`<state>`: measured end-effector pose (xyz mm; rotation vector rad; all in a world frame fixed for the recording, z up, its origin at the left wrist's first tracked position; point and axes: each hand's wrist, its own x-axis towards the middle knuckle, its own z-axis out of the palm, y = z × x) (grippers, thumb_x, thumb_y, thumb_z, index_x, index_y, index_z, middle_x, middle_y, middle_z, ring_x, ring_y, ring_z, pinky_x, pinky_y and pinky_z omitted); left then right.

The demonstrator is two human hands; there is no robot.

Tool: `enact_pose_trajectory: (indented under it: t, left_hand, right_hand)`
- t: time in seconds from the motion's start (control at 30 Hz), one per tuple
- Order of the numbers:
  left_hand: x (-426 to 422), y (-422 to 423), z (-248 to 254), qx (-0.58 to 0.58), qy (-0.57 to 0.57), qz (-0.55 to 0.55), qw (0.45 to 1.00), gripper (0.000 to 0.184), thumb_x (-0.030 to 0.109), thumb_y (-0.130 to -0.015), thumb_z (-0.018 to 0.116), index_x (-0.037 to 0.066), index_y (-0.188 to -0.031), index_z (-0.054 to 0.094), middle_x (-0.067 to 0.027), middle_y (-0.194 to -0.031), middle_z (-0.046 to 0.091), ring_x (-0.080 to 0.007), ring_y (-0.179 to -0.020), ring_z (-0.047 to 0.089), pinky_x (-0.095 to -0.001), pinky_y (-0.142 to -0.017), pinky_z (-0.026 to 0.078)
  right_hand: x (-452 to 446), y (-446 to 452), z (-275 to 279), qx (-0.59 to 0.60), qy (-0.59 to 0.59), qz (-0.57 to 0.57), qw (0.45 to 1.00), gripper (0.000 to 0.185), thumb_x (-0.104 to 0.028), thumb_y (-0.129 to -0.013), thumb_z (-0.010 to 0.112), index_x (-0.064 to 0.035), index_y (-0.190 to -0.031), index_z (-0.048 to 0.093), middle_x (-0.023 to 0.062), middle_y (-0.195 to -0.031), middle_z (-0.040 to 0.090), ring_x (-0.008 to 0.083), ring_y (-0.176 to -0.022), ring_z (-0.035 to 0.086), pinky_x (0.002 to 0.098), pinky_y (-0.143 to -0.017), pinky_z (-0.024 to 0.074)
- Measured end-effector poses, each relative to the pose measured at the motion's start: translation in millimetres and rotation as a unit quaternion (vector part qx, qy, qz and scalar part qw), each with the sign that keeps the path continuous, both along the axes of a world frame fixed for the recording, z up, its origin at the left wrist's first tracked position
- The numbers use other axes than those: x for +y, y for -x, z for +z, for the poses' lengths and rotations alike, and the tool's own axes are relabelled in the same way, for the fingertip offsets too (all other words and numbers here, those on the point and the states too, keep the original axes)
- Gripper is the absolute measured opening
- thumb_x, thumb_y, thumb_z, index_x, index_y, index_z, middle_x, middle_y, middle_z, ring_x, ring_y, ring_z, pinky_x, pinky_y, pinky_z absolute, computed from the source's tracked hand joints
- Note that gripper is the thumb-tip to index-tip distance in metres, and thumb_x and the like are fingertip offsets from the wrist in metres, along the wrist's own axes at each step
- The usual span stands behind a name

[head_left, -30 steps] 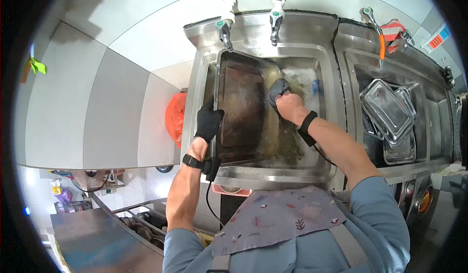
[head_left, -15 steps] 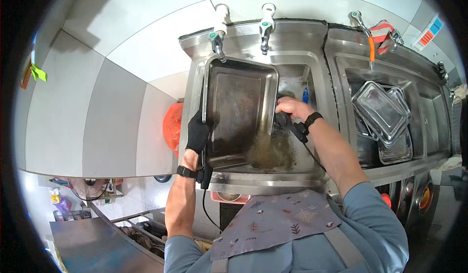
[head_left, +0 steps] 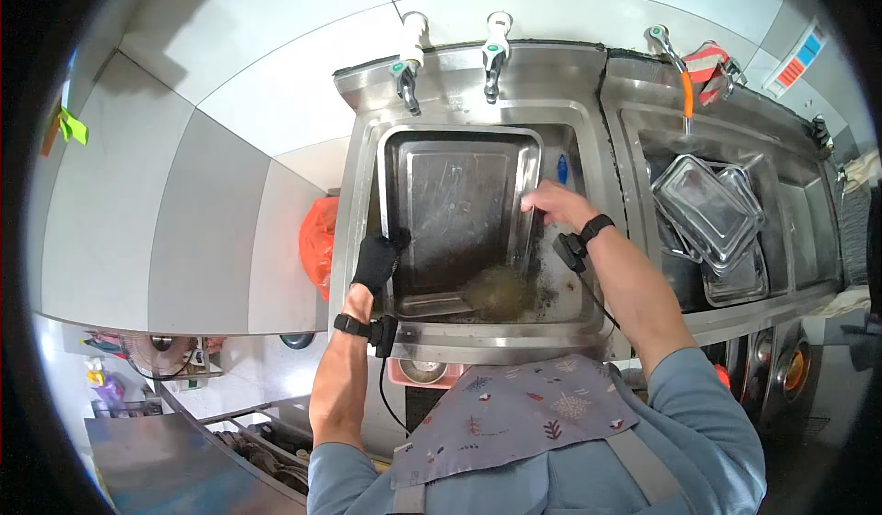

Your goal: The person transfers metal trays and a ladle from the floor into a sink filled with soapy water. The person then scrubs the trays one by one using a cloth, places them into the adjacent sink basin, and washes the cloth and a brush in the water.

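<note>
A large metal tray [head_left: 455, 207] lies in the left sink [head_left: 588, 267], its lower right part in murky water. My left hand [head_left: 377, 258], in a black glove, grips the tray's left rim. At the tray's right rim is my bare right hand [head_left: 556, 203], its fingers closed on the rim; whether it also holds the dark cloth seen before is hidden. A small blue object [head_left: 562, 168] lies in the sink just above my right hand.
Two taps [head_left: 406, 83] [head_left: 493, 69] stand behind the left sink. Several metal trays [head_left: 707, 212] are stacked in the right sink, below a tap with an orange hose [head_left: 687, 94]. A red bag [head_left: 318, 244] hangs left of the sinks.
The tray has been lowered flatter and shifted right in the sink. My right hand has moved from the water, where it held a dark cloth, up to the tray's right rim. The view has shifted slightly.
</note>
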<state>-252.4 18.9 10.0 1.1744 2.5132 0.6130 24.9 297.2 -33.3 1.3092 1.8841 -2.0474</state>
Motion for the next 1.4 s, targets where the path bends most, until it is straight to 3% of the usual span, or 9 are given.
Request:
enact_pose_trajectory:
  t: [0.13, 0.47, 0.53, 0.73, 0.83, 0.87, 0.93, 1.13, 1.4]
  left_hand:
    - [-8.7, -6.1, -9.0, -0.099, -0.18, -0.058, 0.977, 0.04, 0.034, -0.091, 0.072, -0.006, -0.09, 0.072, -0.0231, -0.079, 0.072, -0.0331, -0.073, 0.07, -0.0443, -0.065, 0.049]
    - [-13.9, -11.1, 20.5, -0.116, -0.19, -0.027, 0.974, 0.04, 0.037, -0.091, 0.072, -0.002, -0.095, 0.073, -0.0209, -0.08, 0.073, -0.0319, -0.074, 0.071, -0.0422, -0.066, 0.051]
    - [-11.6, 7.5, 22.2, 0.012, -0.126, -0.072, 0.989, 0.045, 0.043, -0.092, 0.069, -0.001, -0.096, 0.073, -0.0234, -0.082, 0.072, -0.0389, -0.075, 0.07, -0.0447, -0.065, 0.051]
    - [3.2, 24.1, 38.1, 0.299, 0.016, -0.151, 0.942, 0.032, 0.031, -0.103, 0.053, 0.008, -0.121, 0.067, -0.0236, -0.076, 0.066, -0.038, -0.07, 0.068, -0.0439, -0.063, 0.052]
    - [2.6, 23.6, 22.5, -0.288, -0.228, 0.01, 0.93, 0.046, 0.041, -0.104, 0.046, 0.001, -0.113, 0.067, -0.0144, -0.099, 0.074, -0.0329, -0.089, 0.071, -0.047, -0.076, 0.056]
    - [-3.6, 23.5, 23.2, -0.286, -0.23, 0.01, 0.93, 0.046, 0.041, -0.104, 0.046, 0.001, -0.113, 0.067, -0.0144, -0.099, 0.074, -0.0329, -0.089, 0.071, -0.047, -0.076, 0.056]
    - [-14.5, 21.6, 23.4, -0.7, -0.365, 0.038, 0.613, 0.049, 0.043, -0.103, 0.046, 0.003, -0.128, 0.06, -0.0207, -0.123, 0.067, -0.0369, -0.109, 0.066, -0.0535, -0.094, 0.053]
    - [-51.1, -16.2, 74.6, -0.704, -0.466, 0.135, 0.519, 0.061, 0.047, -0.099, 0.051, -0.002, -0.134, 0.054, -0.0229, -0.128, 0.063, -0.0369, -0.12, 0.061, -0.0541, -0.104, 0.049]
    - [-101.4, -0.8, 27.9, -0.602, -0.444, 0.181, 0.639, 0.041, 0.032, -0.1, 0.058, 0.0, -0.126, 0.06, -0.0163, -0.121, 0.066, -0.0296, -0.11, 0.064, -0.0456, -0.098, 0.051]
  right_hand:
    - [-9.3, -19.0, 26.3, 0.044, 0.005, 0.026, 0.999, 0.035, -0.022, -0.077, 0.074, 0.0021, -0.101, 0.066, 0.0077, -0.096, 0.062, 0.0231, -0.09, 0.061, 0.0432, -0.084, 0.0502]
    - [-30.4, -39.2, 45.4, 0.125, -0.23, 0.049, 0.964, 0.047, -0.013, -0.084, 0.07, 0.0006, -0.128, 0.059, 0.0124, -0.118, 0.066, 0.0251, -0.11, 0.061, 0.0392, -0.096, 0.0479]
    - [-44.7, -38.3, 62.9, 0.265, -0.362, -0.013, 0.894, 0.044, -0.019, -0.084, 0.07, 0.0012, -0.122, 0.058, 0.0145, -0.092, 0.069, 0.0231, -0.081, 0.06, 0.0389, -0.08, 0.0499]
    - [-69.3, -30.4, 73.4, 0.205, -0.488, -0.101, 0.842, 0.032, -0.015, -0.086, 0.066, -0.0008, -0.113, 0.061, 0.0212, -0.094, 0.063, 0.0323, -0.085, 0.062, 0.0425, -0.079, 0.0509]
    - [-81.3, -29.5, 74.3, 0.209, -0.601, -0.087, 0.767, 0.032, -0.014, -0.084, 0.066, -0.0005, -0.112, 0.06, 0.0215, -0.099, 0.06, 0.0386, -0.091, 0.06, 0.0465, -0.079, 0.0516]
    - [-80.3, -29.9, 72.6, 0.201, -0.636, -0.037, 0.744, 0.034, -0.014, -0.083, 0.067, 0.0002, -0.113, 0.059, 0.0209, -0.1, 0.058, 0.0401, -0.093, 0.059, 0.0484, -0.079, 0.0517]
    - [-77.1, -26.2, 62.2, 0.179, -0.658, 0.005, 0.732, 0.041, -0.014, -0.079, 0.071, 0.0003, -0.116, 0.058, 0.0195, -0.102, 0.054, 0.039, -0.099, 0.056, 0.0489, -0.085, 0.051]
    - [-106.7, -17.8, 68.7, 0.142, -0.684, 0.208, 0.685, 0.062, -0.022, -0.07, 0.082, 0.0037, -0.119, 0.055, 0.0185, -0.11, 0.05, 0.0382, -0.11, 0.051, 0.0471, -0.099, 0.0457]
    - [-107.4, -1.2, 18.2, 0.121, -0.551, 0.383, 0.731, 0.062, -0.006, -0.072, 0.08, 0.0043, -0.125, 0.05, 0.0212, -0.113, 0.049, 0.0391, -0.113, 0.051, 0.0441, -0.097, 0.0467]
